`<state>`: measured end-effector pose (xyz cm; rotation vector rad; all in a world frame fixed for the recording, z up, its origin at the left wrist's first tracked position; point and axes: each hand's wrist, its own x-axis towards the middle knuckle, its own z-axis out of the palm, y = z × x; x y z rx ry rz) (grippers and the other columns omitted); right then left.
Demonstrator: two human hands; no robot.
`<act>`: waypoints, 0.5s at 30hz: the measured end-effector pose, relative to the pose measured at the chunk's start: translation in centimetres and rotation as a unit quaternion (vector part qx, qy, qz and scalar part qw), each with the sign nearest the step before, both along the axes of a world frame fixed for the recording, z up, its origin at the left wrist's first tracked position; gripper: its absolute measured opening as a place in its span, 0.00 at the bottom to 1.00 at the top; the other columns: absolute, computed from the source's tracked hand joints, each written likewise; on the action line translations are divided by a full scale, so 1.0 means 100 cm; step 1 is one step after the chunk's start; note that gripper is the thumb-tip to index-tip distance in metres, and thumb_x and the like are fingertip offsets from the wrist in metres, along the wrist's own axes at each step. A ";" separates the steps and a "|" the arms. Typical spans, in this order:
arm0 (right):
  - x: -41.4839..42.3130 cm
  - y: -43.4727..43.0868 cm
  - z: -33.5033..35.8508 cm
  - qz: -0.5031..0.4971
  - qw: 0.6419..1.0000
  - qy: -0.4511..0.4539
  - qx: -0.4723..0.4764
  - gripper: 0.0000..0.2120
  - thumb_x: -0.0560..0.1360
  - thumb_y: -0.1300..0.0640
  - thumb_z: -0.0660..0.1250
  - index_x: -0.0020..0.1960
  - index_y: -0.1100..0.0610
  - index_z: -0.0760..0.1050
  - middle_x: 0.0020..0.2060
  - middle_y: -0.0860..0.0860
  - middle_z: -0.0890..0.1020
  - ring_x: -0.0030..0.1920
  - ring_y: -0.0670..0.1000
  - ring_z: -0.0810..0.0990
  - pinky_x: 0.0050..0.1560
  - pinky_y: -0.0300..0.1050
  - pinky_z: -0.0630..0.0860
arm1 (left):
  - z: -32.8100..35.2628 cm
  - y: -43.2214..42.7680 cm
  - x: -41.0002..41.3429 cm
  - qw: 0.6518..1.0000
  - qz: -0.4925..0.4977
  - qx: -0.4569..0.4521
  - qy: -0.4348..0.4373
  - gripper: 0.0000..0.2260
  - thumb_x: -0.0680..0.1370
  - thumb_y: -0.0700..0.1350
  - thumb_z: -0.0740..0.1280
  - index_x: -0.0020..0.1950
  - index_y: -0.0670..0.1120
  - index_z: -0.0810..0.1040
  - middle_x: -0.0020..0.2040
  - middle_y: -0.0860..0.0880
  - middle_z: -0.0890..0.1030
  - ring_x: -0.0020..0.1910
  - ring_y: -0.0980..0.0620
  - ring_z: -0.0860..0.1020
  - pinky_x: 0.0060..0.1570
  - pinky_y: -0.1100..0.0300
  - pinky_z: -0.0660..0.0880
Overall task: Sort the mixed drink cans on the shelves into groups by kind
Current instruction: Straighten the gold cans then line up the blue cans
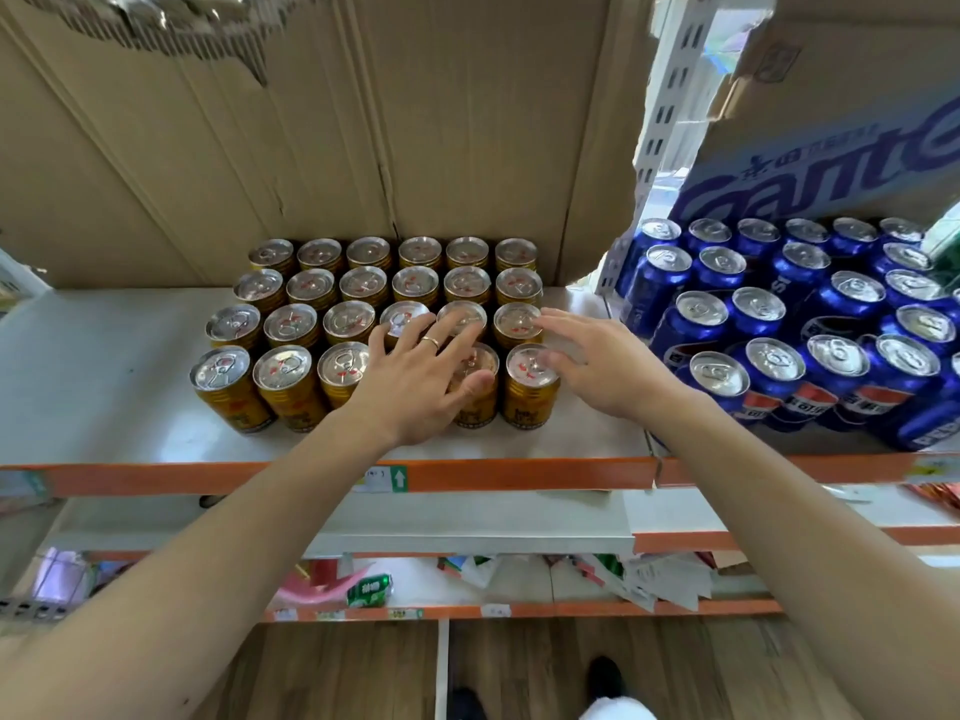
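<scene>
Shelf: the white shelf [93, 387] is running wide behind its orange front lip [519, 472], leaving bare room left of the cans and a strip in front.
Backing: creased brown cardboard [322, 137] is closing off the rear.
Blue cans: the blue cans [779, 324] are crowding the right bay, glossy, shoulder to shoulder.
Gold cans: the gold cans [291, 324] are standing upright in a tight block, ribbed sides, silver tops.
Left hand: the left hand [415, 381] is lying spread, fingers resting on front can tops, gripping nothing.
Right hand: the right hand [592, 361] is hovering open, fingertips touching the block's right-hand cans.
Ring: a gold ring [430, 341] is glinting on the left hand.
</scene>
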<state>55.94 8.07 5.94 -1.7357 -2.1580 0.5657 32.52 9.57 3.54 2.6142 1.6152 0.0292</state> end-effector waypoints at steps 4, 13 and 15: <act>0.029 -0.019 0.015 0.007 0.999 -0.005 0.041 0.23 0.81 0.50 0.61 0.75 0.47 0.65 0.76 0.44 0.63 0.75 0.50 0.62 0.73 0.52 0.62 | 0.015 -0.006 0.027 0.999 0.012 0.005 -0.037 0.30 0.80 0.67 0.41 0.80 0.58 0.47 0.81 0.55 0.50 0.80 0.51 0.47 0.74 0.37 0.46; 0.154 -0.068 0.040 -0.010 0.997 0.005 0.082 0.24 0.80 0.49 0.64 0.75 0.46 0.66 0.75 0.42 0.66 0.75 0.45 0.62 0.74 0.48 0.62 | 0.035 -0.035 0.166 0.997 -0.016 -0.003 -0.072 0.31 0.80 0.67 0.43 0.81 0.57 0.47 0.81 0.55 0.50 0.79 0.52 0.47 0.75 0.40 0.46; 0.190 -0.078 0.040 -0.016 0.995 0.009 0.094 0.24 0.79 0.50 0.65 0.74 0.48 0.68 0.73 0.44 0.68 0.74 0.45 0.64 0.73 0.46 0.64 | 0.038 -0.042 0.201 0.996 -0.026 -0.003 -0.082 0.30 0.80 0.67 0.43 0.80 0.57 0.47 0.81 0.55 0.50 0.79 0.52 0.47 0.75 0.39 0.47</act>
